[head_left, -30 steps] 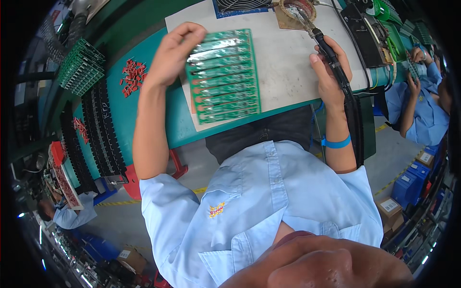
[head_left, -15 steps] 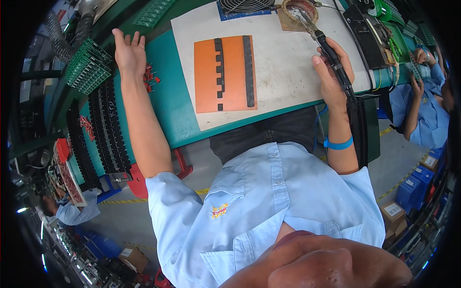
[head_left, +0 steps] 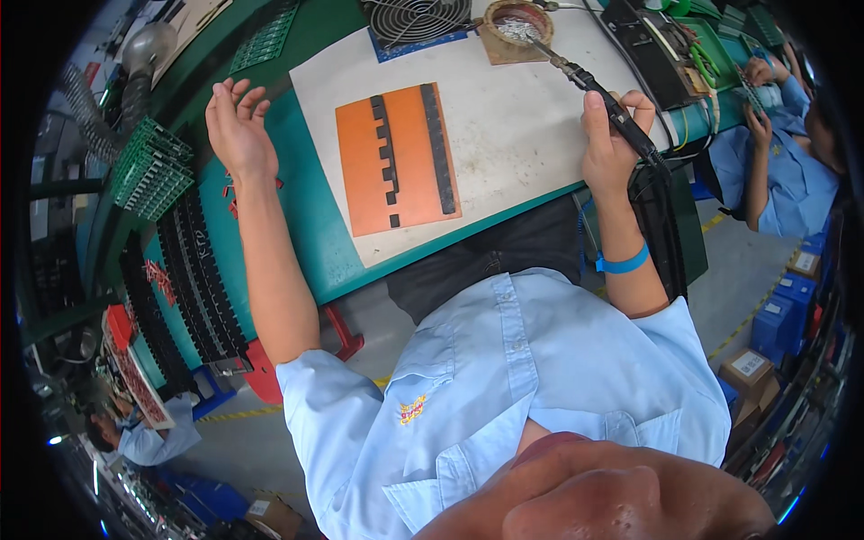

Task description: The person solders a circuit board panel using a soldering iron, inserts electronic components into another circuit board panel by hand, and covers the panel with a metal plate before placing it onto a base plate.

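Note:
My right hand (head_left: 610, 148) is closed round the black handle of a soldering iron (head_left: 621, 117). Its metal tip points up and left to a round dish (head_left: 520, 25) of silvery bits on a brown base. Raised over the left side of the bench, my left hand (head_left: 238, 130) has its palm turned up, its fingers slightly curled and apart, and nothing in it. Small red components (head_left: 232, 205) lie behind that wrist, partly hidden by it. Between my hands an orange board (head_left: 409, 162) with two black strips, one notched, rests on a white sheet (head_left: 513, 135).
Green circuit boards (head_left: 151, 171) stand stacked at the left, beside long black slotted strips (head_left: 193, 261) and more red components (head_left: 160, 281). A fan with a wire guard (head_left: 418, 20) sits at the back. A black box (head_left: 652, 63) stands right, with a co-worker (head_left: 765, 162) beyond.
The view has shifted, so the board sits lower and further left. My left fingers have curled a little more. My right hand still holds the soldering iron, its tip near the dish's edge.

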`<move>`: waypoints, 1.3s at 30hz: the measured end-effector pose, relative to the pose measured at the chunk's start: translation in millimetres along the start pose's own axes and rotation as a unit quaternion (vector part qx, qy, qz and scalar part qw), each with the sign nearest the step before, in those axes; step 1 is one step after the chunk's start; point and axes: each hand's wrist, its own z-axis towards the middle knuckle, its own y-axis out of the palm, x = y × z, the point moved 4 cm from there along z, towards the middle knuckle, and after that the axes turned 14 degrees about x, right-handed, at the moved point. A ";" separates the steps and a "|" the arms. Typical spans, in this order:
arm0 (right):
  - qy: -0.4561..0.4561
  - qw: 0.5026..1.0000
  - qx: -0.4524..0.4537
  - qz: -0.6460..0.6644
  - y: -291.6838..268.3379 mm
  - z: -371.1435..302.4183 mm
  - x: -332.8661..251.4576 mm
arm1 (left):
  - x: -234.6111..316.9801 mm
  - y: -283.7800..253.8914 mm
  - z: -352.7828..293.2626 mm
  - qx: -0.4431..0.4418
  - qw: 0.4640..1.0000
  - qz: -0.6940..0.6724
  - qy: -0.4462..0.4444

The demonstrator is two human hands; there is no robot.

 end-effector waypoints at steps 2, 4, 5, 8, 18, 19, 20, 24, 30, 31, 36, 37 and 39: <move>0.048 0.998 -0.008 0.050 5.8 3.1 -1.5 | -1.8 2.7 -6.3 -0.006 1.000 0.014 0.009; 0.147 0.976 -0.029 0.155 21.7 5.8 -8.0 | -1.8 8.9 -13.0 -0.011 0.998 0.046 0.030; 0.196 0.958 -0.040 0.207 30.3 6.6 -11.6 | -2.0 11.5 -14.8 -0.014 0.997 0.063 0.041; 0.266 0.919 -0.077 0.281 53.1 5.6 -21.5 | -9.1 12.8 -19.2 -0.021 0.995 0.078 0.050; 0.284 0.879 -0.302 0.235 65.0 -36.0 -106.1 | -15.0 20.2 -27.0 -0.050 0.989 0.114 0.076; 0.138 0.902 -0.375 0.165 64.9 -33.3 -136.1 | -17.1 22.2 -27.4 -0.054 0.989 0.114 0.075; -0.012 0.896 -0.435 0.088 65.6 -31.5 -162.4 | -18.4 26.5 -27.3 -0.060 0.989 0.112 0.074; -0.365 0.816 -0.448 0.009 59.0 -32.4 -208.0 | -16.6 18.0 -25.1 -0.059 0.989 0.117 0.075; -0.304 0.832 -0.465 -0.005 95.7 -107.8 -262.9 | -25.9 6.8 -25.6 -0.063 0.989 0.113 0.074; -0.298 0.832 -0.468 -0.006 99.7 -107.5 -263.2 | -22.2 6.2 -27.4 -0.063 0.988 0.108 0.084; -0.265 0.851 -0.452 -0.020 52.6 -11.4 -191.8 | -20.7 26.2 -35.4 -0.073 0.986 0.113 0.100; -0.252 0.852 -0.458 -0.023 96.8 -84.2 -249.1 | -20.8 18.9 -35.5 -0.066 0.986 0.117 0.094; -0.247 0.852 -0.460 -0.034 103.4 -111.5 -268.6 | -22.8 11.1 -34.6 -0.059 0.988 0.108 0.093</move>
